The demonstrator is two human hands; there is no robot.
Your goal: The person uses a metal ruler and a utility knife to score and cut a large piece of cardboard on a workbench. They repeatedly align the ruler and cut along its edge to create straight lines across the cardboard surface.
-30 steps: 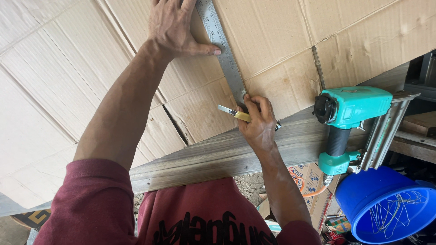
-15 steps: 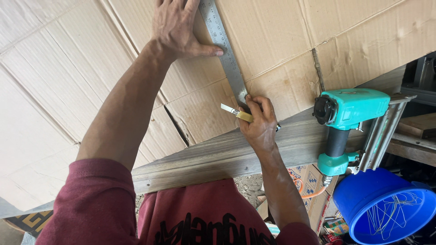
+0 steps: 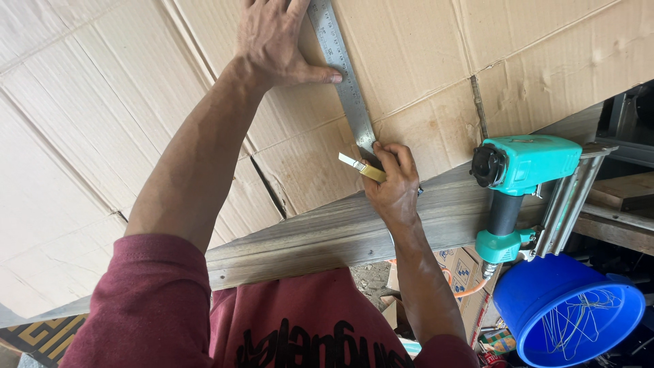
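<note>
Cardboard (image 3: 102,136) covers the bench; left hand (image 3: 272,41) flat on ruler (image 3: 344,75), right hand (image 3: 392,184) gripping knife (image 3: 361,167).

Flattened cardboard (image 3: 116,136) covers most of the frame, creased and seamed, lit by even daylight. A grey wooden plank (image 3: 320,235) edges the counter, running from lower left to mid right. On it at right lies a teal nail gun (image 3: 521,177). Below, at lower right, stands a blue bucket (image 3: 545,303) holding thin wires. Boxes (image 3: 456,269) and clutter crowd the shadowed floor beside it.
</note>
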